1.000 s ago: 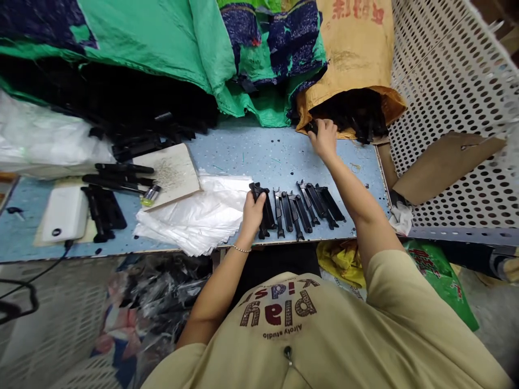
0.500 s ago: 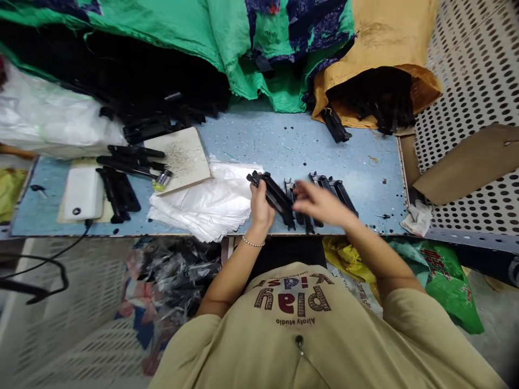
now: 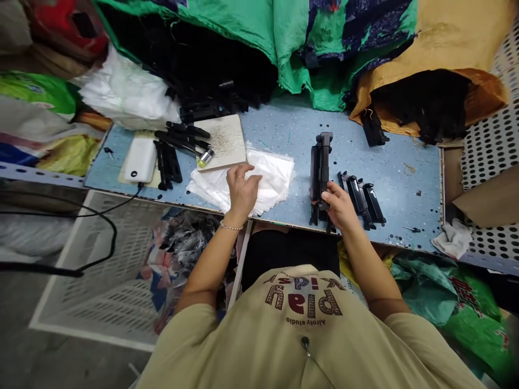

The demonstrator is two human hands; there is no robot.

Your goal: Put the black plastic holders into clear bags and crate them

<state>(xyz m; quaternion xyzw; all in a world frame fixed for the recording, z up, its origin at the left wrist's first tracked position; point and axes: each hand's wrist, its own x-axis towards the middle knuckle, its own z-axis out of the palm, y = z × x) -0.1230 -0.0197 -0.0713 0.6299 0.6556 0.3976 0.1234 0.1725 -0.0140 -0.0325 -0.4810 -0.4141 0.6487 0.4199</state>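
My left hand point(image 3: 242, 190) curls over the white plastic stack point(image 3: 275, 178), my right hand point(image 3: 343, 208) grips the black parts point(image 3: 321, 167)
On the left my fingers are bent, thumb and forefinger tips near each other with a gap between; whether they touch the top layer, I cannot tell. On the right my forearm slants in from below, thumb and fingers closed on the near end of the black parts, which point away from me over the blue tabletop point(image 3: 300, 121), between the stack and the row of other pieces point(image 3: 363, 201). Half a second ago my left hand had those parts; now it is over the stack without them, and my right, then reaching over the row, has them
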